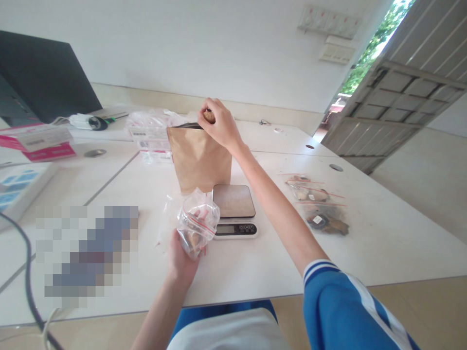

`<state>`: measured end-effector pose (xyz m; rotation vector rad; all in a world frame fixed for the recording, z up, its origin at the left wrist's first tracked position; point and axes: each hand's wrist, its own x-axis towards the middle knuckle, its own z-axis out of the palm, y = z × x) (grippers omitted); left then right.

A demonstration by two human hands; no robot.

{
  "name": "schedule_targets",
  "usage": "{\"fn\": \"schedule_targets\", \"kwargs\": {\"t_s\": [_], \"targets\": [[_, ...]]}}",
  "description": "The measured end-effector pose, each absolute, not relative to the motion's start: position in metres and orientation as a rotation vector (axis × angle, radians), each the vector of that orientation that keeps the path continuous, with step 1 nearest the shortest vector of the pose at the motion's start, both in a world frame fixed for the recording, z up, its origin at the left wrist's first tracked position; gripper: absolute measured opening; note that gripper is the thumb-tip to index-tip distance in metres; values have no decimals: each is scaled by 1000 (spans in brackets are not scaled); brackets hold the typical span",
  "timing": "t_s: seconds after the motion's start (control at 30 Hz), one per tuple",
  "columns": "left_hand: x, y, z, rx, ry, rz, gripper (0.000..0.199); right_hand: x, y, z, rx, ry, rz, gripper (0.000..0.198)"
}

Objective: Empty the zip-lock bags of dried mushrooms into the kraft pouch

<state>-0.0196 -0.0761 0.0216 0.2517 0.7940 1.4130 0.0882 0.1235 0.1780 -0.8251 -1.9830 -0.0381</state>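
Wht table [262, 265]: brn bag [202, 160], scale [233, 201] ctr, zip bags [321, 214] R.

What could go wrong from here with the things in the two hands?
The brown piece might slip from the right hand at the mouth of the paper bag. The clear bag in the left hand looks limp, so it could tip and spill. It also sits close to the scale and might nudge it.
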Motion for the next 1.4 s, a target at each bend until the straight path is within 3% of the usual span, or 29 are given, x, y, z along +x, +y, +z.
{"fn": "schedule_targets", "kwargs": {"t_s": [0.27,0.6,0.93,1.23,1.4], "targets": [[-19,-76,23,232,807,1413,34,81,119,171,-698,-1874,28,14],[-20,-77,21,273,781,1423,18,86,130,176,-668,-1725,391,26],[-18,-77,26,231,764,1434,18,77,107,188,-1160,-1902,-40,9],[-19,-83,37,190,764,1430,38,66,107,187,-1401,-1972,-324,46],[-16,-89,46,196,701,1459,43,70,110,180,-1221,-2134,-436,49]]}}
